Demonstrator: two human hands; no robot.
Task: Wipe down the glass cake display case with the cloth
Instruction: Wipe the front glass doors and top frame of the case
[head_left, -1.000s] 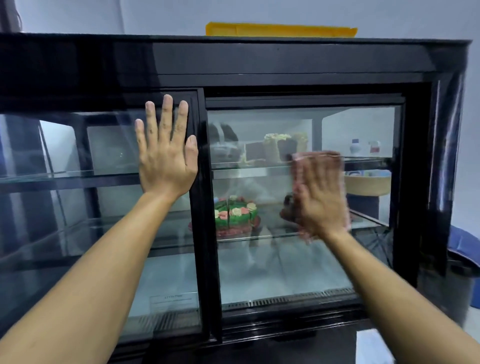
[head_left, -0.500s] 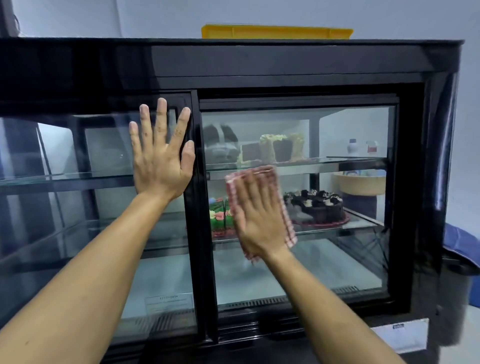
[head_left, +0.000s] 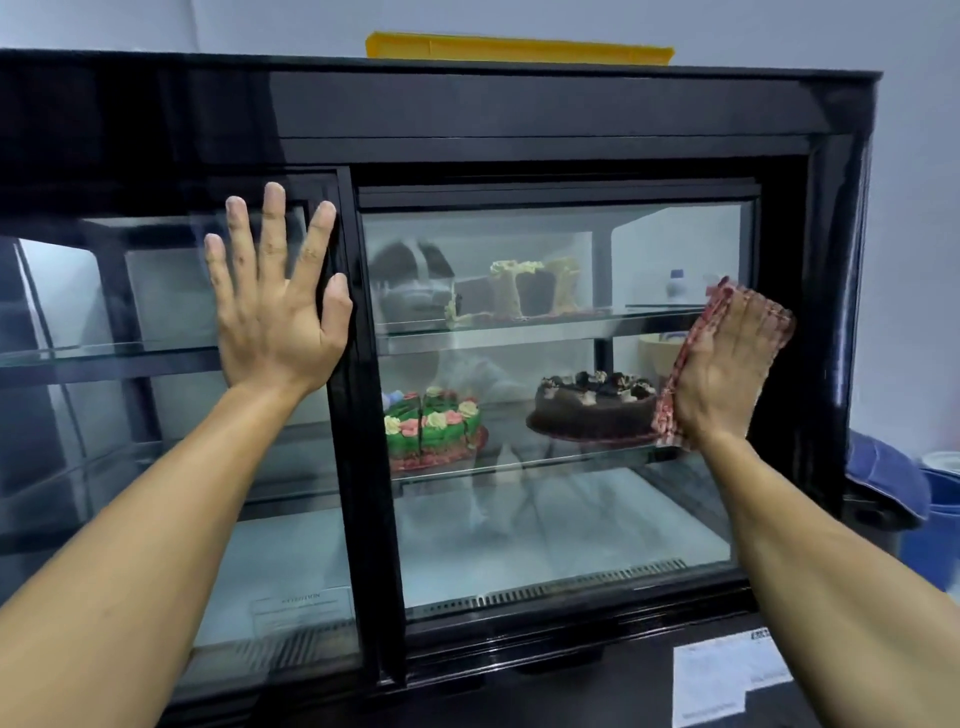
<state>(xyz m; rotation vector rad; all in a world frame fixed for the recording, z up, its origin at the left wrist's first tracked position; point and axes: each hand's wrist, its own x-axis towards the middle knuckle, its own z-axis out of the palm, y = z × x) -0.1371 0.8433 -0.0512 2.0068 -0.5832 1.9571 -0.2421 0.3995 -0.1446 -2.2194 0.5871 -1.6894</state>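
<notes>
L hand (head_left: 278, 317) flat on case (head_left: 519, 104) glass; R hand (head_left: 724, 374) presses cloth (head_left: 670, 410); 3 cakes inside.

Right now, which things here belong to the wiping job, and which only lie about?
Job: red-checked cloth under right hand; black glass-fronted display case; left hand flat on left pane.

Lying about: green flower-decorated cake; round chocolate cake; flat yellow tray.

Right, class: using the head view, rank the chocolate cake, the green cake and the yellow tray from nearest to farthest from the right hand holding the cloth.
1. Chocolate cake: middle shelf, just left of the right hand and cloth.
2. Green cake: same shelf, farther left.
3. Yellow tray: on top of the case, up and left.
</notes>
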